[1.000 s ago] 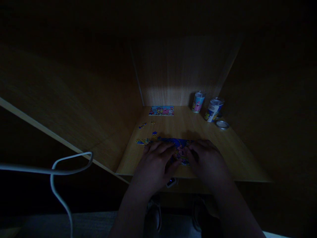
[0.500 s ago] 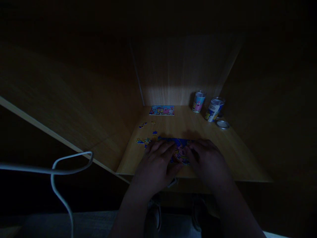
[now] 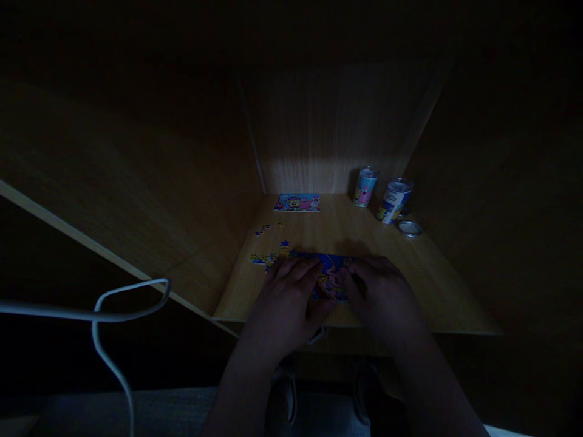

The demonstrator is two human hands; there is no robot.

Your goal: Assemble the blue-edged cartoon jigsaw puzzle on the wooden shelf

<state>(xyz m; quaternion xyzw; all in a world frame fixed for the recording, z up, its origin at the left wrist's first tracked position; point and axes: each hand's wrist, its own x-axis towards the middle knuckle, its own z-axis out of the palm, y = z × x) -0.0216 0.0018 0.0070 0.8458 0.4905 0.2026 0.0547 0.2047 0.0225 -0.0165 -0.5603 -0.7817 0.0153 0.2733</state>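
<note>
A partly assembled blue jigsaw puzzle [image 3: 328,267] lies near the front edge of the wooden desk [image 3: 437,285]. My left hand [image 3: 286,300] rests flat on its left part, fingers stretched out over the pieces. My right hand [image 3: 385,294] lies on the right part, fingers curled down onto the puzzle, thumb towards the pink figure in the middle. Whether either hand holds a piece is hidden in the dim light. Loose pieces [image 3: 262,258] sit just left of the puzzle, and a few more loose pieces [image 3: 263,229] lie farther back.
A small reference picture [image 3: 297,203] lies at the back of the desk. Two printed tins [image 3: 365,187] [image 3: 394,200] stand at the back right beside a round metal lid [image 3: 409,228]. Wooden partitions wall in the desk. A white cable [image 3: 109,306] loops at the left.
Both hands stay on the puzzle; the left hand has slid slightly to the right and forward over the pieces. Nothing else has moved.
</note>
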